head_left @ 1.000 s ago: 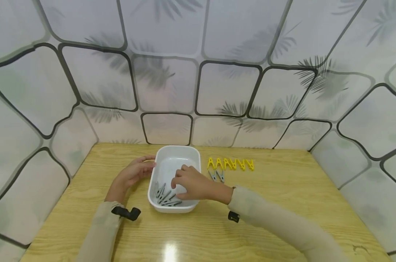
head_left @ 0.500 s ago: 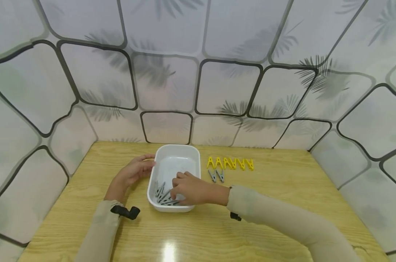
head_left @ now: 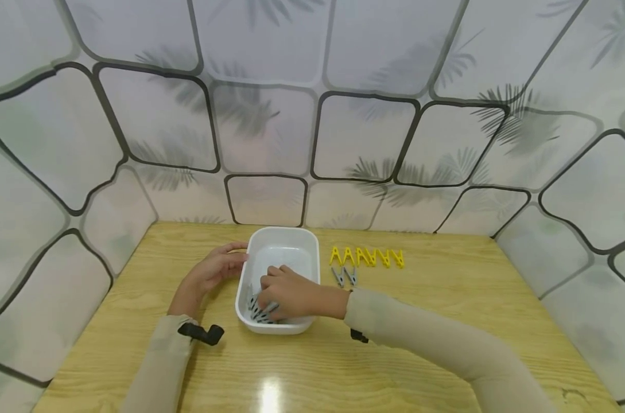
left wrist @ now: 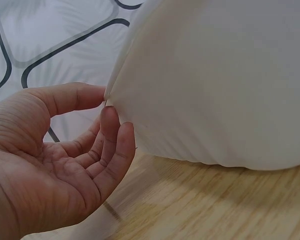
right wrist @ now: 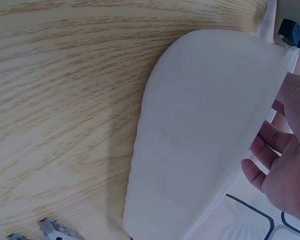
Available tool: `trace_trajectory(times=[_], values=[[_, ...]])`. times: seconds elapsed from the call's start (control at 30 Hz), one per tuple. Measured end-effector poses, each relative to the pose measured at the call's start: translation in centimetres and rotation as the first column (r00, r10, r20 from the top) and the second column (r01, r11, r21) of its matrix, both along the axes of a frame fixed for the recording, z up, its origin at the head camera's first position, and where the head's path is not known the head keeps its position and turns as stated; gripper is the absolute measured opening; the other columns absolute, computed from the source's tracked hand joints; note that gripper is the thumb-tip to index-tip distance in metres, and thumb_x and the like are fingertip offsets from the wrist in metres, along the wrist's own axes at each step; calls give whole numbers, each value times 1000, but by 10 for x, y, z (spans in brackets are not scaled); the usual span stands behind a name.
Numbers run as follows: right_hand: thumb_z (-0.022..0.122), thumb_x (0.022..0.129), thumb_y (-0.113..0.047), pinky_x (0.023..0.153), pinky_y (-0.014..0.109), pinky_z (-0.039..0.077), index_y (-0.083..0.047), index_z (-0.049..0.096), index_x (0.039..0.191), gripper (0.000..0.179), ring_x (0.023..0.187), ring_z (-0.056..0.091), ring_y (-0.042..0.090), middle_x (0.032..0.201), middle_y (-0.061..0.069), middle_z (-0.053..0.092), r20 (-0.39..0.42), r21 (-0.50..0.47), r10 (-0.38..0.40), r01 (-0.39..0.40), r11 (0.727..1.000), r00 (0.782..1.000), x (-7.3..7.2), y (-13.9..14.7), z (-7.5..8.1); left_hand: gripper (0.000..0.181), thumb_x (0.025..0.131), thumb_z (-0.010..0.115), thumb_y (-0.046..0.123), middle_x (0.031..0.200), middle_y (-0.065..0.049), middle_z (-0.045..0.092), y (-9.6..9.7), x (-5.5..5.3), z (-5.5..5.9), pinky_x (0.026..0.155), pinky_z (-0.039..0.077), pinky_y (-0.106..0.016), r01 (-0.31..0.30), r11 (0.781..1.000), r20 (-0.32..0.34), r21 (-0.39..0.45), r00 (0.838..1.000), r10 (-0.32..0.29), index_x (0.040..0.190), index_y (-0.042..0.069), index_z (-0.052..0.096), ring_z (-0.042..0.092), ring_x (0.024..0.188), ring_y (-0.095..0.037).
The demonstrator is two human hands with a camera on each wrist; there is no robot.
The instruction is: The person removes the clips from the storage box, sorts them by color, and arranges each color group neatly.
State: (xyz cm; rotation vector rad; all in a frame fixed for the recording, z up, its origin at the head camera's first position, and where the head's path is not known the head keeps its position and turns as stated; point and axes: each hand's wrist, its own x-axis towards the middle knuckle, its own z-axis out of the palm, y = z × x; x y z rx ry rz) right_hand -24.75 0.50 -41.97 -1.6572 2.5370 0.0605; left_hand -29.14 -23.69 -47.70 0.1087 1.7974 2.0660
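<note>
The right hand [head_left: 286, 295] bends its fingers among grey clips [head_left: 253, 310] at the near end of a white basin [head_left: 276, 330]; I can't tell whether it grips one. The left hand [head_left: 215, 272] pinches the basin's left rim. Rightward, toward the tabletop's [head_left: 312, 373] far edge, yellow clips [head_left: 371, 258] line up.

Head view faces down; wrist views (much closer) share the tub [head_left: 286, 253].

The left hand [head_left: 216, 271] curves its fingers; the right hand [head_left: 287, 293] bends.
</note>
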Motion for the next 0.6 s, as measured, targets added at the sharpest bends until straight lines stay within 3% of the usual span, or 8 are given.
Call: trace_trajectory(times=[0.2,0.6], values=[[78,91,-36,82,22,36,-28,79,107,18,96,47,9,105,-10,65,5,9,27,-27,1000,1000,0,-8,-3,52,105,55,10,105,10,71,-2,-1,0,83,59,-24,6,1000,-1,-12,1000,-6,151,-5,36,71,93,-6],[80,89,-30,82,24,38,-30,80,105,16,96,48,11,103,-9,66,-94,63,43,-37,997,995,-1,-17,-10,53,105,54,10,105,9,71,0,0,2,82,59,-23,8,1000,-6,-14,1000,-8,151,-7,34,71,91,-5]])
